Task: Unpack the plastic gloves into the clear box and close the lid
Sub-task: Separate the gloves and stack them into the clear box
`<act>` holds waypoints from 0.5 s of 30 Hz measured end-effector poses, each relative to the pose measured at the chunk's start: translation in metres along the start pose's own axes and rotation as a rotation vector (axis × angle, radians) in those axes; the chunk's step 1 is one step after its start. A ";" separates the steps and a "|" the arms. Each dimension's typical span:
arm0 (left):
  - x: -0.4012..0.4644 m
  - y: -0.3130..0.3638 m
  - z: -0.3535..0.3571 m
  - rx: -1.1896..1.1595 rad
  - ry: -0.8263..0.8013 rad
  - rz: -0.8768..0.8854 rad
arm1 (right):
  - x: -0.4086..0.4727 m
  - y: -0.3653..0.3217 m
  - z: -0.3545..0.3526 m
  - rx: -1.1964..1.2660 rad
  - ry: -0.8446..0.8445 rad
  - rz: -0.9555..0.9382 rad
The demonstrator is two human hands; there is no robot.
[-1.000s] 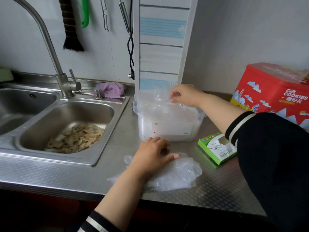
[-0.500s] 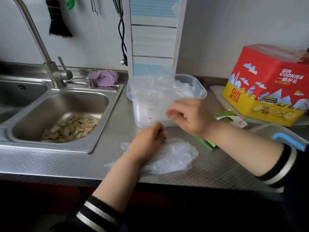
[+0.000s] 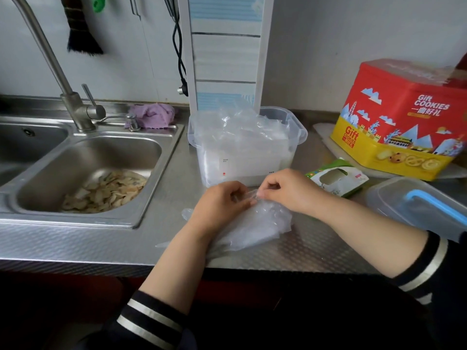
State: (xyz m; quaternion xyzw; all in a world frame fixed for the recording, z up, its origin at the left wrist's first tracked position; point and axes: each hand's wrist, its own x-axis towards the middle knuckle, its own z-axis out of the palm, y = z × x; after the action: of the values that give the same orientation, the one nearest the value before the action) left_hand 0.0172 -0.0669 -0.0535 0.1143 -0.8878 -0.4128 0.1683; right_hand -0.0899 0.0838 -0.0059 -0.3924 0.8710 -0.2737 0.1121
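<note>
Steel counter [image 3: 106, 238] beside sink [image 3: 83, 173]: both hands on plastic gloves [image 3: 255, 223] lying before open clear box [image 3: 298, 127] (already heaped with gloves). Left hand [image 3: 222, 205] and right hand [image 3: 290, 190] pinching the pile's top edge. Lid [image 3: 414, 205] lying at right.

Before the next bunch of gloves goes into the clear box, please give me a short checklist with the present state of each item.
1. Both hands have the gloves: ok. The left hand and the right hand pinch the top edge of the glove pile on the counter.
2. Clear box is open: ok, no lid on it.
3. Room left in the box: not ok, the gloves inside already rise above its rim.
4. Lid within reach: ok, the lid with blue handle lies to the right of the right forearm.
5. Green glove carton is emptied: cannot tell.
6. Way from the pile to the box is free: ok.
</note>
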 end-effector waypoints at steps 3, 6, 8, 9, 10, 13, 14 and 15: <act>0.000 0.000 -0.002 -0.017 0.083 0.028 | 0.002 0.004 -0.013 -0.035 0.011 0.055; 0.000 -0.003 -0.001 -0.022 0.158 0.053 | 0.000 0.005 -0.025 -0.007 0.028 0.045; 0.001 -0.003 0.000 -0.048 0.154 0.074 | -0.001 0.000 -0.029 0.063 -0.028 -0.002; 0.001 -0.003 0.000 -0.064 0.142 0.082 | -0.002 -0.002 -0.028 0.097 -0.061 -0.014; 0.001 -0.001 0.000 -0.084 0.131 0.084 | -0.001 -0.003 -0.026 0.128 -0.080 -0.015; 0.001 0.000 0.000 -0.148 0.110 0.077 | 0.003 -0.007 -0.017 0.108 -0.039 -0.058; 0.000 0.001 0.000 -0.166 0.105 0.073 | 0.004 -0.009 -0.018 0.094 -0.011 -0.081; 0.000 0.001 -0.001 -0.185 0.098 0.069 | 0.006 -0.012 -0.021 0.093 0.009 -0.105</act>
State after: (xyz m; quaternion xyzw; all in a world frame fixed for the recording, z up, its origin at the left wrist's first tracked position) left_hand 0.0174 -0.0668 -0.0525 0.0877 -0.8401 -0.4808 0.2354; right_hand -0.0950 0.0810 0.0188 -0.4308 0.8360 -0.3211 0.1117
